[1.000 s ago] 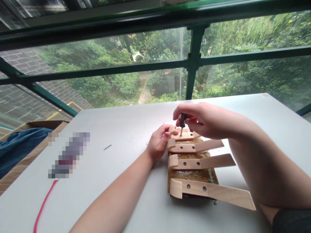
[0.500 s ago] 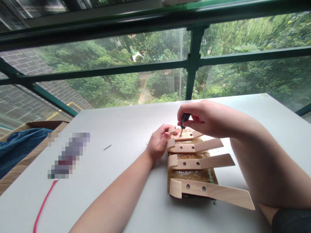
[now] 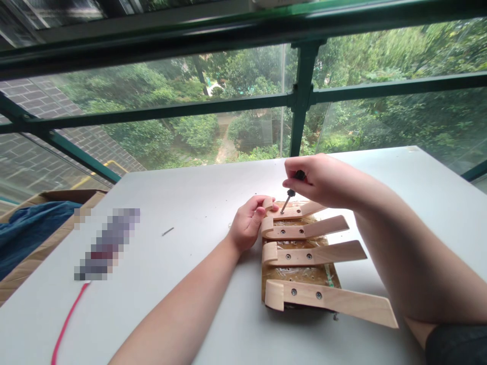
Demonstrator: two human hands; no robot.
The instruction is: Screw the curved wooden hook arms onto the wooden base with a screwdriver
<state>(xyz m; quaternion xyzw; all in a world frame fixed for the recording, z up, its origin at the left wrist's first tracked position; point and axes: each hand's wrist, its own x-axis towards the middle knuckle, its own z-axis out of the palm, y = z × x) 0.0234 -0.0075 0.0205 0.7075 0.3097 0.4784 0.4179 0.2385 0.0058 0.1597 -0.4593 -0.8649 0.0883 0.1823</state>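
Observation:
My right hand (image 3: 310, 177) is closed around the black handle of a screwdriver (image 3: 291, 192). The screwdriver leans to the right, its tip at a screw (image 3: 282, 212) in the farthest wooden hook (image 3: 291, 211). My left hand (image 3: 249, 220) pinches the curled left end of that same hook. Nearer to me lie several like pieces, among them a wooden hook (image 3: 335, 247) and the nearest wooden hook (image 3: 353, 302), each with two screws showing. All sit across a brown, tape-covered board (image 3: 304, 274) pricked with small holes.
The board rests on a white table (image 3: 182, 284). A loose screw or nail (image 3: 168, 231) lies left of my hands. Farther left are a blurred-out object (image 3: 110, 243) with a red cord (image 3: 70, 319) and a cardboard box (image 3: 57, 243) holding blue cloth. Window railings (image 3: 190, 109) stand behind.
My right hand has shifted slightly right, tilting the screwdriver handle that way and showing more of its shaft. The tip stays at the same screw, and my left hand keeps its hold.

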